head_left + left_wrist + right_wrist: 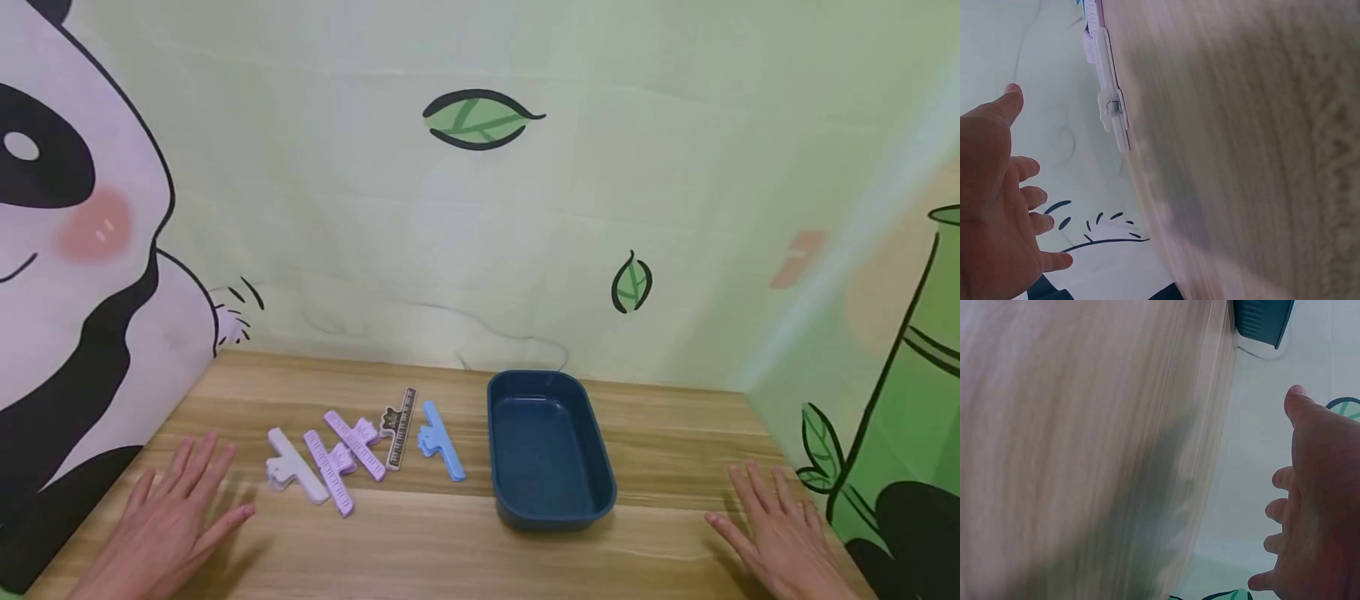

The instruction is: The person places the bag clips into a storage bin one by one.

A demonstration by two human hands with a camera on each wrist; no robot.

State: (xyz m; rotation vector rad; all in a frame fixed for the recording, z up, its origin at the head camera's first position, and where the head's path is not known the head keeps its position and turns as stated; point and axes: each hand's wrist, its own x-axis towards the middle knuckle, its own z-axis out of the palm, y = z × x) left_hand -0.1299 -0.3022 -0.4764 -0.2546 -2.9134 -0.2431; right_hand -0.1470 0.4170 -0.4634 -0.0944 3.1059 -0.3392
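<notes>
My left hand (pixel 176 521) is spread palm down over the table's left side, holding nothing. Nearest to it lies a white bag clip (pixel 297 467), also seen in the left wrist view as a pale clip (pixel 1110 94). Beside that are two lilac ruler-marked clips, one (pixel 328 473) in front and another (pixel 356 446) behind. A black-and-white ruler clip (pixel 401 429) and a blue clip (pixel 442 442) lie further right. My right hand (pixel 783 533), fingers spread and holding nothing, is over the right side. Between the hands stands a dark blue plastic bin (pixel 551 467) with nothing inside.
The wooden tabletop (pixel 420 550) reaches back to a pale green cloth backdrop (pixel 337 208) printed with a panda, leaves and bamboo. In the right wrist view, the bin's side (pixel 1263 322) shows at the top, and a hand shadow falls on the wood.
</notes>
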